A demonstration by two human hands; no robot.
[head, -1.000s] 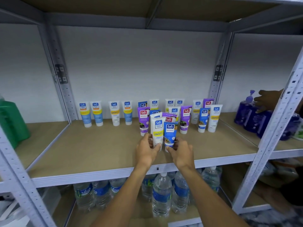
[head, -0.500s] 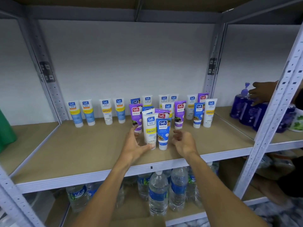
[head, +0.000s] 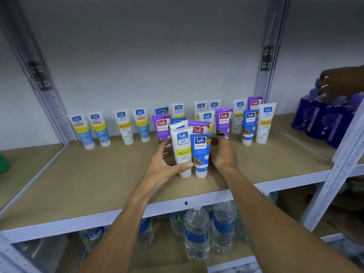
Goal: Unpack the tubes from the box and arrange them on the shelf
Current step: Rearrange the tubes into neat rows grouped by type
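Several Safi tubes stand cap-down on the brown shelf [head: 98, 184], most in a loose row along the back wall [head: 124, 127]. A tight cluster stands nearer the front, led by a white Vitamin C tube [head: 182, 146] and a blue Naturals tube [head: 201, 154]. My left hand [head: 167, 166] wraps the white tube, thumb across its lower front and fingers behind it. My right hand [head: 221, 154] curls against the right side of the blue tube, fingers apart, touching the cluster. No box is in view.
Water bottles [head: 197, 233] fill the shelf below. In the bay to the right stand purple pump bottles [head: 319, 123], with another person's hand [head: 338, 83] on them. A white metal upright [head: 334, 174] separates the bays. Something green [head: 4, 162] sits at far left.
Both hands, which had opened away from the cluster half a second ago, have come back in. The left one has closed on the white tube. The camera moved closer.
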